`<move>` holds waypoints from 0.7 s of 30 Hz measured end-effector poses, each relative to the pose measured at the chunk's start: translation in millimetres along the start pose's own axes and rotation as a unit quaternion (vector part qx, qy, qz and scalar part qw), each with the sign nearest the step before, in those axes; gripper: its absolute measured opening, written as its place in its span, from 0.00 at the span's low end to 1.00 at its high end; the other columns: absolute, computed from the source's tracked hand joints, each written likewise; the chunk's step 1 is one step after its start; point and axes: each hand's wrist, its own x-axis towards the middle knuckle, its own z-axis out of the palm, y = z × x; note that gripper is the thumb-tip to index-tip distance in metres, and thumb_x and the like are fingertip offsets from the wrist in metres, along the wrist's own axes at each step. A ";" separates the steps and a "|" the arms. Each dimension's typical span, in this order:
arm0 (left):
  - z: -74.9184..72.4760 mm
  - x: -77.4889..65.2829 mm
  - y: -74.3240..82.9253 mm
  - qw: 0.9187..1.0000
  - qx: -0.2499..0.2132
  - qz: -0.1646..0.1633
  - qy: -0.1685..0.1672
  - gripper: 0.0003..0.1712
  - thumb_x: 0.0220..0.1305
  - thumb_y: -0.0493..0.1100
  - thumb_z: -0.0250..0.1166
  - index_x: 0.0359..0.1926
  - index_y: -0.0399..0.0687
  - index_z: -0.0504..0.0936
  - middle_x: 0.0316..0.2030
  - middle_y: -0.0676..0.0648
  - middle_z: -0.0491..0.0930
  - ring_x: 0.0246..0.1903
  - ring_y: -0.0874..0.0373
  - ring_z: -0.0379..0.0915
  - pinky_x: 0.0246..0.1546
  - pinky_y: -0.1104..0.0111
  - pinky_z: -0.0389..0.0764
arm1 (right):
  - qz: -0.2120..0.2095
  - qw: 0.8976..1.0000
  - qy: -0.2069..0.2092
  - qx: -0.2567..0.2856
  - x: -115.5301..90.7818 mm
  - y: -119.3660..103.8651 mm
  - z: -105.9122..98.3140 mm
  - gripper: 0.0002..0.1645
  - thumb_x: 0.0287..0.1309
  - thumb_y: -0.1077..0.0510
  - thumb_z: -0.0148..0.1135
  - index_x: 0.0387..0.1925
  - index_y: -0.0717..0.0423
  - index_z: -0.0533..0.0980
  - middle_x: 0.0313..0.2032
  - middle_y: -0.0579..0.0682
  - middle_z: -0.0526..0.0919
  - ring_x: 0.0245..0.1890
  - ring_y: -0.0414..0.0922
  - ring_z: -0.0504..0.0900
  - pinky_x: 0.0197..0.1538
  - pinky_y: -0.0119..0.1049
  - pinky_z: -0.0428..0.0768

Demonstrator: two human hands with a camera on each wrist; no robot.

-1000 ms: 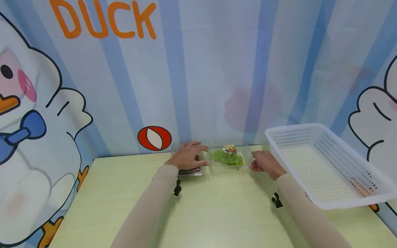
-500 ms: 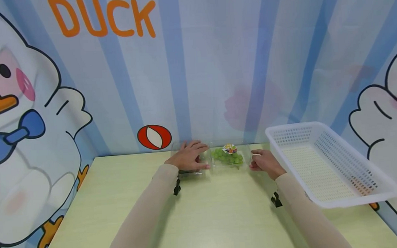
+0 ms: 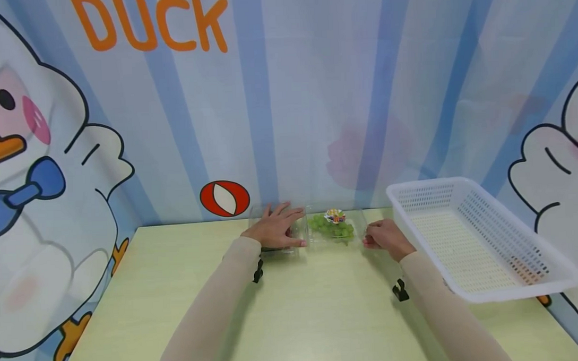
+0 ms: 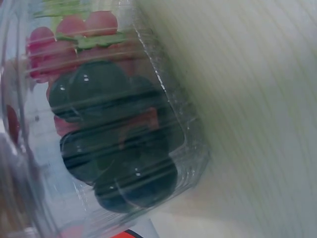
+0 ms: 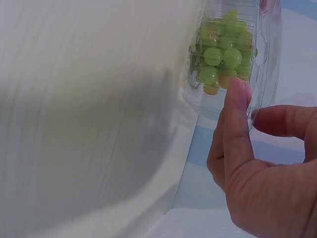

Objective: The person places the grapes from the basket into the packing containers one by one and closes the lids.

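Note:
Two clear plastic fruit boxes stand side by side at the table's back edge. My left hand (image 3: 275, 229) rests on the left box (image 3: 298, 249) with fingers spread, covering much of it. In the left wrist view that box (image 4: 173, 99) holds dark round grapes (image 4: 101, 87) and red grapes (image 4: 59, 54). The right box (image 3: 320, 242) contains green grapes (image 3: 336, 229) and bears a colourful label (image 3: 335, 216). At its right end, my right hand (image 3: 385, 235) pinches the rim between thumb and fingers, as the right wrist view shows beside the green grapes (image 5: 223, 57).
A white perforated plastic basket (image 3: 493, 290) stands at the right of the table, close to my right forearm. Behind the boxes hangs a blue striped curtain (image 3: 310, 95) with duck drawings. The pale wooden table (image 3: 331, 306) stretches in front of the boxes.
My left fingers spread slightly more over the left box. My right hand stays at the right box's end, and both boxes stay almost in place.

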 end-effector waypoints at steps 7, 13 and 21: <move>-0.2 0.7 0.1 1.000 -0.004 -0.005 -0.001 0.52 0.63 0.79 0.53 0.81 0.63 0.53 0.80 0.54 0.51 0.80 0.46 0.35 0.72 0.33 0.35 | 0.040 0.999 0.020 0.016 -1.1 0.7 0.7 0.26 0.70 0.58 0.50 0.57 0.78 0.73 0.29 0.53 0.84 0.25 0.39 0.83 0.40 0.37 0.87; -0.1 -0.5 1.4 1.000 -0.002 0.000 -0.003 0.53 0.64 0.79 0.53 0.81 0.62 0.53 0.80 0.52 0.51 0.80 0.45 0.35 0.72 0.32 0.35 | 0.048 0.998 0.010 0.036 -0.8 4.0 1.4 0.25 0.70 0.58 0.49 0.56 0.79 0.72 0.30 0.54 0.84 0.24 0.38 0.83 0.38 0.34 0.87; -1.2 -1.5 2.3 1.000 0.001 0.001 0.000 0.52 0.64 0.78 0.53 0.81 0.62 0.53 0.80 0.52 0.52 0.80 0.44 0.36 0.72 0.32 0.36 | 0.041 0.999 -0.003 0.022 -0.3 3.8 0.8 0.26 0.70 0.57 0.49 0.56 0.79 0.72 0.31 0.54 0.84 0.25 0.38 0.83 0.39 0.35 0.87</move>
